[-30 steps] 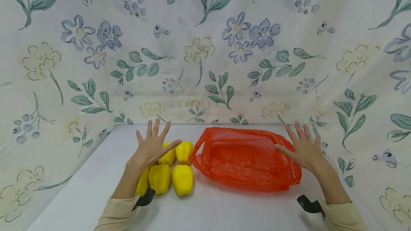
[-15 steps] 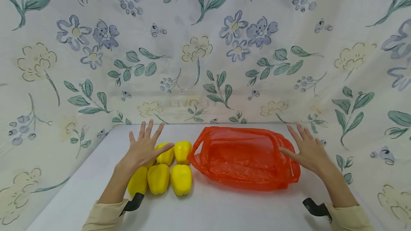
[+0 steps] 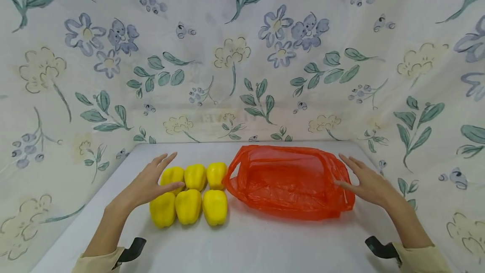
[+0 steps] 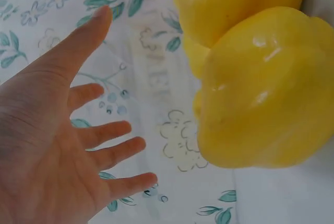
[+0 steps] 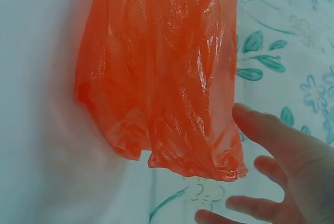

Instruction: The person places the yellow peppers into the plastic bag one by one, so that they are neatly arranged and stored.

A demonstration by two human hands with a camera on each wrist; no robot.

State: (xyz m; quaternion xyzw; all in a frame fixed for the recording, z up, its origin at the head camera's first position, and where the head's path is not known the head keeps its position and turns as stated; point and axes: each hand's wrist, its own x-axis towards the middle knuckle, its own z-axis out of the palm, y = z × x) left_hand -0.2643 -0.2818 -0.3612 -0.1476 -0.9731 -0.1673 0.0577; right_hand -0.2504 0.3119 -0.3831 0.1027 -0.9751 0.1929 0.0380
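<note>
Several yellow bell peppers [image 3: 188,206] stand in two rows on the left half of the table. To their left is my left hand [image 3: 145,184], fingers extended and thumb spread, holding nothing. In the left wrist view a gap separates that hand [image 4: 57,151] from the nearest bell pepper [image 4: 266,93]. A red plastic bag [image 3: 284,180] lies right of the peppers, puffed out, a handle loop toward them. My right hand [image 3: 369,184] hovers at the bag's right end, fingers extended. In the right wrist view its thumb overlaps the bag's edge [image 5: 172,78]; I cannot tell whether they touch.
A white table [image 3: 242,247] carries everything. Behind it and at both sides hangs a floral cloth [image 3: 212,96]. Black camera mounts [image 3: 132,250] stick out from both wrists, near beige sleeves.
My left hand has moved left and turned edge-on, uncovering the left peppers. The right hand has shifted slightly right and turned too. Bag and peppers have stayed in place.
</note>
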